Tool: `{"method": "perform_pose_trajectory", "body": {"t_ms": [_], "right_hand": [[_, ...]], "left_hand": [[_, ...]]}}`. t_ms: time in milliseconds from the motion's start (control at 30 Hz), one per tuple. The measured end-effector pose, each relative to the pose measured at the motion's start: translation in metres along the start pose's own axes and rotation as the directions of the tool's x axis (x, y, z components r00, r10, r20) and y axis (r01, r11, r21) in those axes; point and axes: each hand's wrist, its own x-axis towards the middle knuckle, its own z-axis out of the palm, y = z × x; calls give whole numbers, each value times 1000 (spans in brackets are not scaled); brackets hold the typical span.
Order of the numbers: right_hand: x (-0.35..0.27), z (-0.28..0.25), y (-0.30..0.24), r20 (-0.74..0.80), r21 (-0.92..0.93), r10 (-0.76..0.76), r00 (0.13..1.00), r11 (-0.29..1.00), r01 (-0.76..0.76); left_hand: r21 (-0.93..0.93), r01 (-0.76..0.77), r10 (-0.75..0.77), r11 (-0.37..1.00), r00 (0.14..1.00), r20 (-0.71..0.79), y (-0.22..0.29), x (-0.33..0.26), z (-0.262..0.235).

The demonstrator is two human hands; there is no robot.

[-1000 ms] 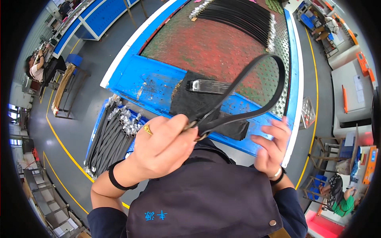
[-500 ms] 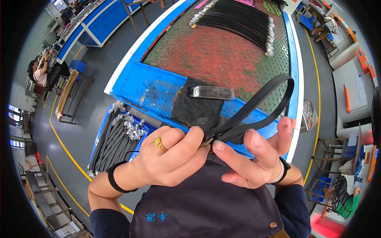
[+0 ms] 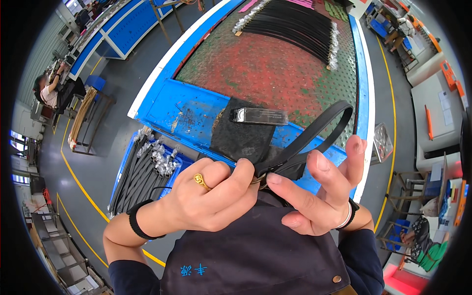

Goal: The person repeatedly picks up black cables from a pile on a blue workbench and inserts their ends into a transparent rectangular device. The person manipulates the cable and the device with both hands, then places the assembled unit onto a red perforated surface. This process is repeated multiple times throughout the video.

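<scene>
A black leather belt (image 3: 301, 143) bends into a loop above the near end of the table. My left hand (image 3: 209, 194), wearing a gold ring, is closed on it by a brass-coloured metal buckle (image 3: 258, 180), which the fingers partly hide. My right hand (image 3: 322, 199) has its fingers spread, with the index fingertip against the belt beside the buckle. Beyond the hands, a dark rectangular block (image 3: 265, 117) with a shiny end lies on a black pad (image 3: 238, 140).
The blue-edged table (image 3: 162, 105) has a worn red-green studded surface. A row of black belts (image 3: 290, 29) with plastic-wrapped ends lies at its far side. Left of me, a blue crate (image 3: 186, 161) holds several more. People sit at benches on both sides.
The belt's loop has dropped a little and shifted left. My right hand's fingers have spread and lifted slightly, while my left hand keeps its grip.
</scene>
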Motion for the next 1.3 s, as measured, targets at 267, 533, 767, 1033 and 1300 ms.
{"method": "perform_pose_trajectory", "body": {"t_ms": [267,533,767,1033,1300], "right_hand": [[1,-5,5,69,206,145,987,966,-156],[-75,6,22,-207,296,689,695,721,-627],[-202,92,-10,486,-166,643,592,733,-660],[-128,37,36,247,-35,703,667,694,-719],[-7,-15,13,193,76,7,981,997,-22]], "left_hand": [[-44,-21,26,999,994,111,-1,3,-3],[-84,184,-169,979,973,160,-9,-19,-11],[-229,535,-513,813,845,154,-20,-18,-34],[-390,635,-548,667,773,320,-22,-6,-49],[-482,580,-460,657,815,354,-11,9,-45]]}}
